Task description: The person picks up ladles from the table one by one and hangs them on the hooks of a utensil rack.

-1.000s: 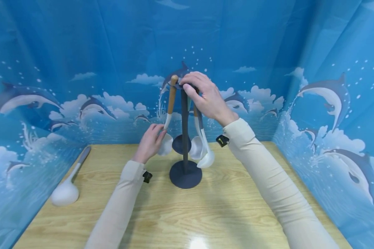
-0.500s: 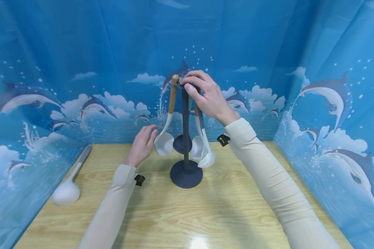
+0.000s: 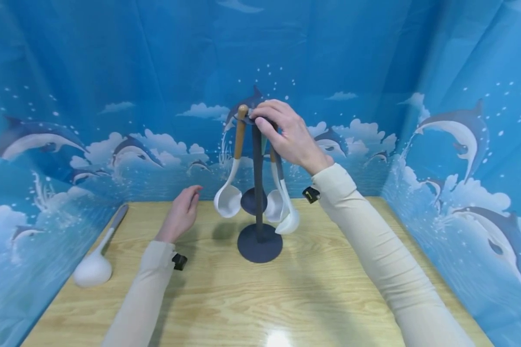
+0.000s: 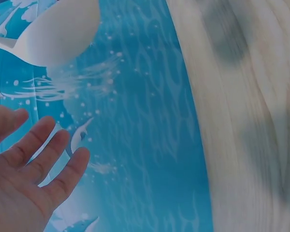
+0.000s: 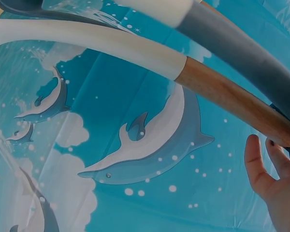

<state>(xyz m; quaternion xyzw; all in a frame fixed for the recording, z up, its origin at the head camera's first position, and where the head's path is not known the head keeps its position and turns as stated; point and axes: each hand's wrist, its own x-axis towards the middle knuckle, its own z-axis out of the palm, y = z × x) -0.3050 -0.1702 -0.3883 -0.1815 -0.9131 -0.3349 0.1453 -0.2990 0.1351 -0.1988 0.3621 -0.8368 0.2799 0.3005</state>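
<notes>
A dark utensil stand [image 3: 257, 178] with a round base rises from the table, several ladles hanging around its top. My right hand [image 3: 286, 135] grips the top of the stand, its thumb toward the post; the fingertips partly hide the hooks. A white ladle with a wooden handle [image 3: 239, 140] hangs at the left side, and a dark ladle [image 3: 253, 201] hangs behind the post. On the right side hangs a white ladle with a grey handle [image 3: 288, 219]. My left hand [image 3: 180, 214] is left of the stand, apart from the ladles, fingers loosely extended and holding nothing.
Another white ladle with a grey handle [image 3: 93, 270] lies on the wooden table [image 3: 226, 299] near its left edge. A blue curtain [image 3: 165, 72] printed with dolphins stands around the back and sides.
My left hand has let go of the wooden-handled ladle and moved left and down, away from it. That ladle now hangs freely. My right hand stays on top of the stand.
</notes>
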